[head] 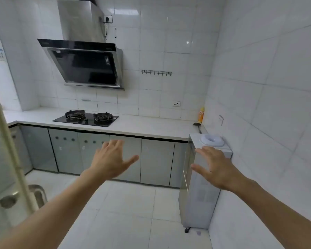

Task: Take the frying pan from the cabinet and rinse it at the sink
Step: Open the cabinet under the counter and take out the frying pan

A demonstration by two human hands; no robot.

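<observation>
Reaching forward, bare left hand [111, 159] and right hand [216, 166] both spread, grasping nothing, near grey glass-fronted base cabinet doors [125, 157], all closed.

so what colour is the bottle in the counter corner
Orange bottle, seen in the head view.

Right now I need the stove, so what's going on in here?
A person stands in the kitchen with both arms stretched out, the left hand and right hand open and holding nothing. They face the row of base cabinets under the counter, whose doors all look closed. No frying pan is in view and no sink is in view, so the job has barely begun. The gas hob is bare, with nothing on its burners.
</observation>
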